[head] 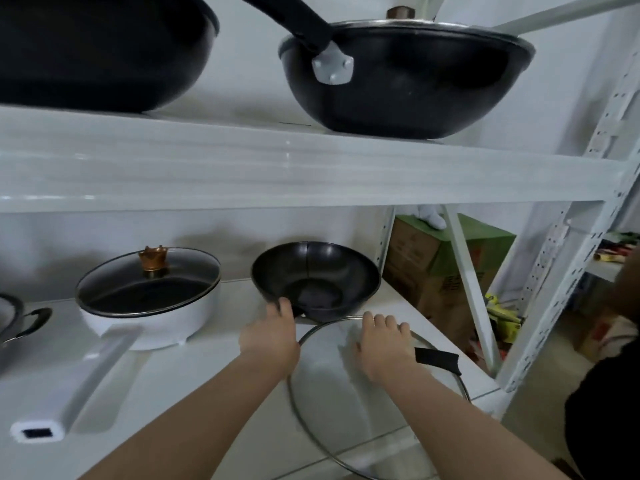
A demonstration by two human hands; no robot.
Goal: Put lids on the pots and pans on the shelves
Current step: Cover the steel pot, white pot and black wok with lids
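An uncovered black wok (315,275) stands on the lower white shelf (207,372). My left hand (273,332) rests on its near rim, where the handle joins it, fingers curled on the edge. A large glass lid with a metal rim (329,414) hangs tilted just in front of the wok. My right hand (382,344) is on top of the lid and holds it; the knob is hidden under my palm. A black handle end (437,360) shows at the lid's right side.
Left of the wok sits a white pan (152,323) with a crown-knobbed glass lid and a long white handle (79,386). The upper shelf (311,168) carries a lidded black wok (408,77) and a black pan (97,53). Cardboard boxes (433,268) stand behind; a person's dark clothing (606,410) is at right.
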